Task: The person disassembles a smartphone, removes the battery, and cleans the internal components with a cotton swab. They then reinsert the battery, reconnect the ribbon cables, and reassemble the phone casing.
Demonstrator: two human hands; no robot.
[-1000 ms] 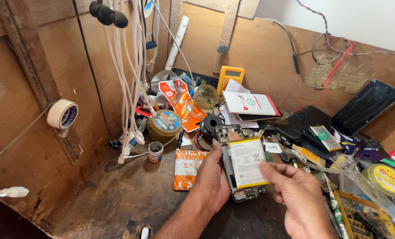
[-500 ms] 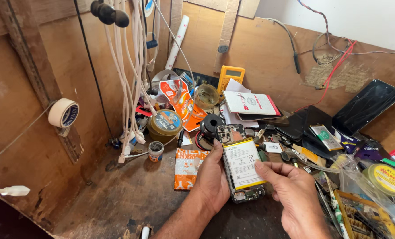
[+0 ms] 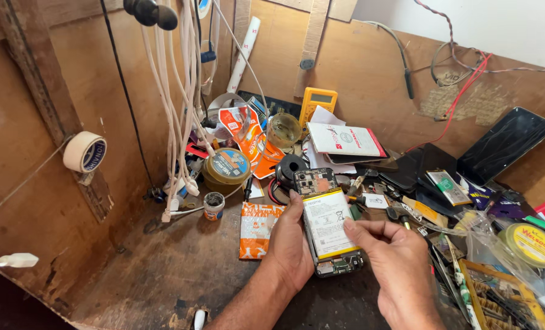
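An opened phone [image 3: 327,223] with its back cover off lies in front of me, showing a white battery with a yellow edge and the circuit board at top and bottom. My left hand [image 3: 290,244] grips the phone along its left side, thumb up near the top. My right hand [image 3: 394,263] rests at the phone's right edge, with its fingers on the battery's lower half.
The wooden bench is cluttered: an orange packet [image 3: 255,229], a round tin [image 3: 226,170], a small jar [image 3: 213,206], a yellow multimeter [image 3: 319,102], a white booklet [image 3: 346,140], a dark phone screen [image 3: 504,145], a solder reel [image 3: 534,244]. White cables [image 3: 180,122] hang at left beside a tape roll [image 3: 84,152].
My right hand has moved up and left from below the phone onto the battery. The left hand keeps its grip and the phone has shifted only slightly.
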